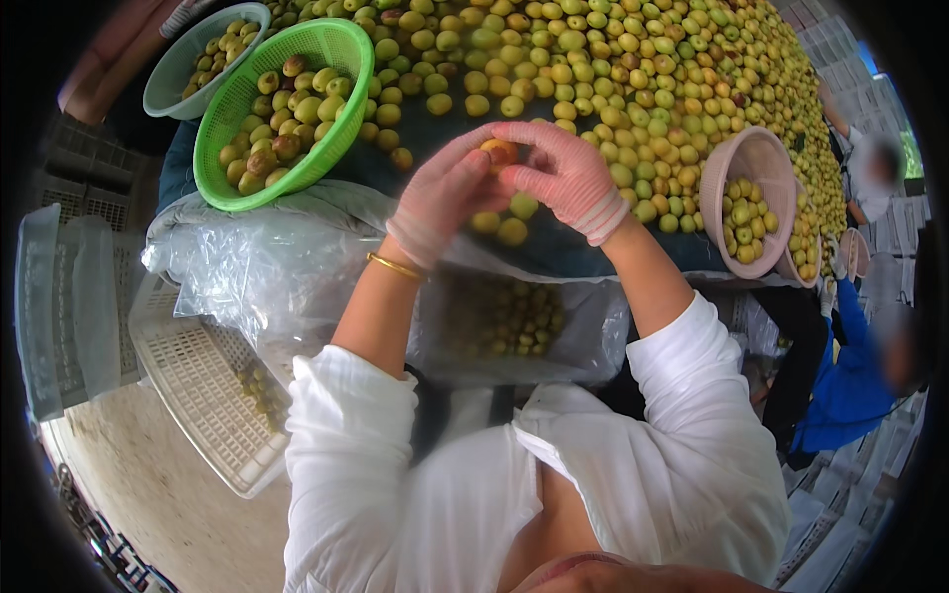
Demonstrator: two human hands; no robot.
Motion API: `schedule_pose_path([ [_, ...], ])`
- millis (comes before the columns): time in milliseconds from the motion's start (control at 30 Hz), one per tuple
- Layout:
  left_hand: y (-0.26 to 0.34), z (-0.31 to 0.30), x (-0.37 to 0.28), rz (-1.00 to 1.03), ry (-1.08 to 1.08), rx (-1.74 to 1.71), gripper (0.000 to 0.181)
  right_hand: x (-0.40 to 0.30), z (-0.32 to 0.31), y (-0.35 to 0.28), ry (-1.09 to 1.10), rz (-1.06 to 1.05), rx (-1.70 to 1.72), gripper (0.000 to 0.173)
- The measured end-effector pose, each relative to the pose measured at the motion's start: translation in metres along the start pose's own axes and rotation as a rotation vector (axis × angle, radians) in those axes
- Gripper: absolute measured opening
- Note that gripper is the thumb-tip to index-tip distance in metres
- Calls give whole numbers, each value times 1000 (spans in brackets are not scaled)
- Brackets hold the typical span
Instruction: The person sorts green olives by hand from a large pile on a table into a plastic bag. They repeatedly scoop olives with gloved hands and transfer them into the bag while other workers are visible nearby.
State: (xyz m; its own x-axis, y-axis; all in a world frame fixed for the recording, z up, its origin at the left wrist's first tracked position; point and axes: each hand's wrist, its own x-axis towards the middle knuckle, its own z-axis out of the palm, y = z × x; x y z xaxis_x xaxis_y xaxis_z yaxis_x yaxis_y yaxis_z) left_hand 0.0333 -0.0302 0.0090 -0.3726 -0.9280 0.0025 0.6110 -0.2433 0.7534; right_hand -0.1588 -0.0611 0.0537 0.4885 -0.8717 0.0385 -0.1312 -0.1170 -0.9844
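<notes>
My left hand (442, 194) and my right hand (567, 174), both in thin pinkish striped gloves, meet over the near part of a dark-covered table heaped with green-yellow fruit (652, 96). Between their fingertips is one orange-brown fruit (500, 153), and both hands touch it. Just under the hands a few loose fruits (511, 231) lie on the dark cover. A bright green plastic basket (356, 111), partly filled with greenish and reddish-brown fruit, stands to the left of my left hand. To the right of my right hand a pink plastic basket (712, 178) leans, holding green fruit.
A pale basket of fruit (167, 96) stands at the upper left near another person's gloved hand (182, 16). Below the table edge are a plastic-lined container with fruit (593, 326), clear plastic sheeting (252, 259) and a white crate (185, 370). Co-workers (852, 378) are at the right.
</notes>
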Motion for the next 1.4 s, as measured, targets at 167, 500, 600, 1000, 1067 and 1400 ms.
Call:
schedule_pose_path([
  [167, 2, 2, -1, 4, 96, -2, 48, 5, 9, 5, 41, -82, -99, 40],
  [500, 42, -29, 1, 315, 413, -188, 32, 21, 40, -4, 75, -284, -319, 47],
  [600, 65, -24, -8, 549, 217, -432, 60, 28, 26, 25, 104, -382, -754, 46],
  [1000, 13, -10, -5, -55, 228, 1775, 59, -36, -27, 76, 169, -432, -751, 31],
  [1067, 6, -13, -5, -215, 132, 1843, 61, -43, -55, 85, 249, -243, -595, 30],
  [1400, 0, 14, 0, -364, -144, 1666, 85, -43, -16, 100, 90, -102, -511, 43],
])
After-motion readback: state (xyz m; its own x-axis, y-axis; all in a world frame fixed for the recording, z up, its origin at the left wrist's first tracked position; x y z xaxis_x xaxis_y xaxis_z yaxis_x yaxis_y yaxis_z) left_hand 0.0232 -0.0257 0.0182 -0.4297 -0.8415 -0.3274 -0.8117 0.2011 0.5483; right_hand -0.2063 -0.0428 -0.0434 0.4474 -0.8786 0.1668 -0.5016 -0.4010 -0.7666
